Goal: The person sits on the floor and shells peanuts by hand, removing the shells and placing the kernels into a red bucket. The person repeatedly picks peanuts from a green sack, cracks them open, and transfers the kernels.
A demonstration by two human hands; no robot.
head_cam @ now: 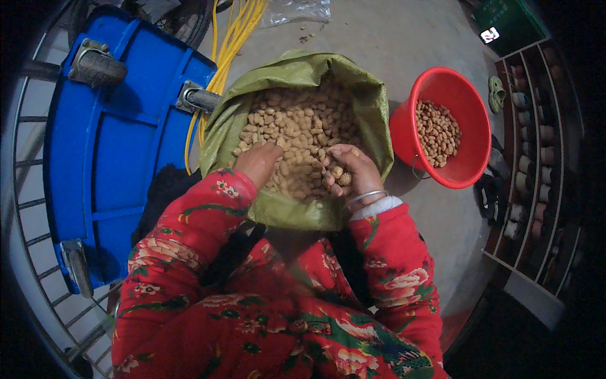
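Observation:
Before me stands a green woven sack (293, 211) with its rim rolled outward, holding many unshelled peanuts (296, 125). My left hand (259, 163) rests among the peanuts on the sack's left side, fingertips down in them; whether it grips any is hidden. On the right, my right hand (360, 170) is curled palm up around several peanuts (337, 175), and a silver bangle circles its wrist. A red plastic bucket (407, 121), tilted in view, is to the right of the sack with a heap of peanuts (435, 132) inside.
A blue platform cart (125, 137) with its casters exposed leans against metal railings (28, 163) at left. Yellow hose or cable (232, 61) lies behind it. Right of the bucket are a green clog (496, 94) and a rack of shoes (525, 161). Clear plastic (296, 12) lies at the top.

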